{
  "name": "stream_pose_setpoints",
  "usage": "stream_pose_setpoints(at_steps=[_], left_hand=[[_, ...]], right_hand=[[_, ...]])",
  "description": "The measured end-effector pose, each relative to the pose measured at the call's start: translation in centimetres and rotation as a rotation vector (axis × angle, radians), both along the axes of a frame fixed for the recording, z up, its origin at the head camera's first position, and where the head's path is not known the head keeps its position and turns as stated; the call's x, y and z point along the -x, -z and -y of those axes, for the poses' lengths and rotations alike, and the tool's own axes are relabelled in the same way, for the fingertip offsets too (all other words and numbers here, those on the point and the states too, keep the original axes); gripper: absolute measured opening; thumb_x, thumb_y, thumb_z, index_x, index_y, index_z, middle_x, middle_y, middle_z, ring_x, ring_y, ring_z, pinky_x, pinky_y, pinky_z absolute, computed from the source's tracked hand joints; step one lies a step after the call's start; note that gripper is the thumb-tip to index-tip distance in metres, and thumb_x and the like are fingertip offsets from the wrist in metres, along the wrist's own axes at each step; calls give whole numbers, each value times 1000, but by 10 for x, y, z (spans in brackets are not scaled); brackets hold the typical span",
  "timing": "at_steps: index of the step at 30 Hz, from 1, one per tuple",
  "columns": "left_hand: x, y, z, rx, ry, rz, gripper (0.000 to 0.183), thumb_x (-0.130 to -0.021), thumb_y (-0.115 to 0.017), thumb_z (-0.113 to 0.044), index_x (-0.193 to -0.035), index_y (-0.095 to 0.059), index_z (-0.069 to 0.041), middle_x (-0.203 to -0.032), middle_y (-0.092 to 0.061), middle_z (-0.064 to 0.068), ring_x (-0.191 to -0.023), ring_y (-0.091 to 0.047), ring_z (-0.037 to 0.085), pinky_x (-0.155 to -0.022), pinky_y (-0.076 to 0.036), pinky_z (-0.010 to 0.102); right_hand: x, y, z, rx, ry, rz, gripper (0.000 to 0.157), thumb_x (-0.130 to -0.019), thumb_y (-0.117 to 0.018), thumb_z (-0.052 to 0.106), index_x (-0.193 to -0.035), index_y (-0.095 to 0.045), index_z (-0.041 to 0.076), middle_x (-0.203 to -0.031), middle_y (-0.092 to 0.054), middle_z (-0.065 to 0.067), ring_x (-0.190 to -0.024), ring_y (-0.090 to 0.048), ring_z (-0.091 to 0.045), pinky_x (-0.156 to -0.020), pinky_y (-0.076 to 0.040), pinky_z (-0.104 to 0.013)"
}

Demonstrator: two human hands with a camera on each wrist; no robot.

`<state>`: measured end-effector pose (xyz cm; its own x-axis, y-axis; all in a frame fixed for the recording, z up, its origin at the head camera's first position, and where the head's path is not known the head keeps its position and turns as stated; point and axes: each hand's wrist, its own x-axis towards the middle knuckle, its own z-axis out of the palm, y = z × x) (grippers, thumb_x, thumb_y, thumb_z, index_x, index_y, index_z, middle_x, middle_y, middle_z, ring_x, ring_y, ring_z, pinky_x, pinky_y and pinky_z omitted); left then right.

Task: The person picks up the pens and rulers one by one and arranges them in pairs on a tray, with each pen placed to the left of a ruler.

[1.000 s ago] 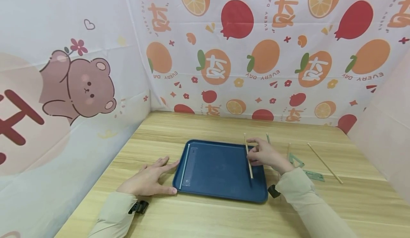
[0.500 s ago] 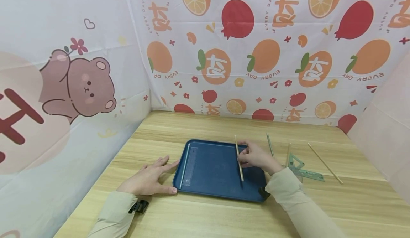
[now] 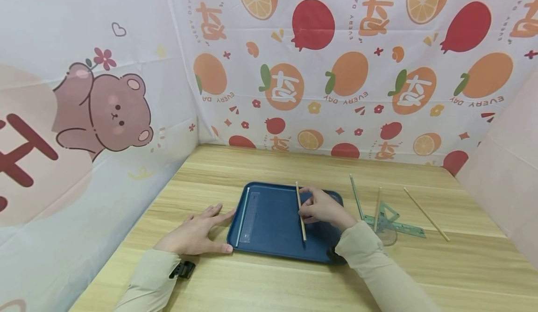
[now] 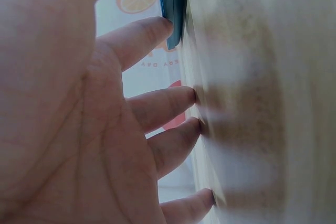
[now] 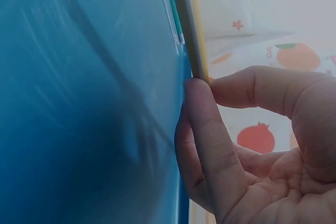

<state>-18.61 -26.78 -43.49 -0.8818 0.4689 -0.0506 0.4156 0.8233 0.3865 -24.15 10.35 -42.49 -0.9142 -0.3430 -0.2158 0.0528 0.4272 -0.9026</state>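
In the head view my right hand (image 3: 321, 208) holds a yellow pencil (image 3: 303, 230) over the middle of a dark blue tray (image 3: 273, 223). The right wrist view shows the thumb and fingertips (image 5: 199, 90) pinching it, its shadow falling on the tray below. Along the tray's left side lie a green pencil (image 3: 241, 221) and a clear ruler (image 3: 250, 216). My left hand (image 3: 191, 235) rests beside the tray's left edge, fingers spread. In the left wrist view one fingertip (image 4: 165, 24) touches the tray's rim, while other fingertips stand on the table.
Right of the tray lie a green pencil (image 3: 355, 193), two yellow pencils, one of them at the far right (image 3: 426, 215), a green set square (image 3: 392, 212), a green ruler (image 3: 412, 230) and a clear round-edged piece (image 3: 388, 238). Printed cloth walls (image 3: 311, 83) enclose the table.
My right hand has carried the yellow pencil leftward, from the tray's right side to over its middle. The left hand has stayed in place.
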Motion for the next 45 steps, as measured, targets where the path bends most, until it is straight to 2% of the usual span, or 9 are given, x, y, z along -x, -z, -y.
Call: stream_pose_setpoints(at_steps=[26, 37, 45], left_hand=[[0, -3, 0, 4, 4, -7, 105, -81, -83, -71, -165, -46, -22, -170, -34, 34, -156, -33, 58, -109, -26, 92], [-1, -1, 0, 0, 0, 2, 105, -81, -83, -71, -165, -46, -21, -169, -34, 34, -157, -32, 58, -110, -24, 92], [-1, -2, 0, -2, -1, 6, 105, -81, -83, -72, -165, -46, -21, -169, -34, 34, -156, -33, 58, -111, -26, 91]], right_hand=[[-4, 5, 49, 21, -37, 61, 67, -96, -71, -1, -158, -46, 4, -89, -63, -9, -76, -68, -20, -81, -68, -39], [-4, 7, 66, -15, -42, 53, 66, -94, -71, -1, -156, -49, 2, -88, -62, -10, -74, -67, -18, -77, -68, -36], [-5, 6, 76, -78, -49, 14, 68, -93, -71, -1, -157, -48, 1, -87, -68, -11, -71, -69, -17, -72, -67, -34]])
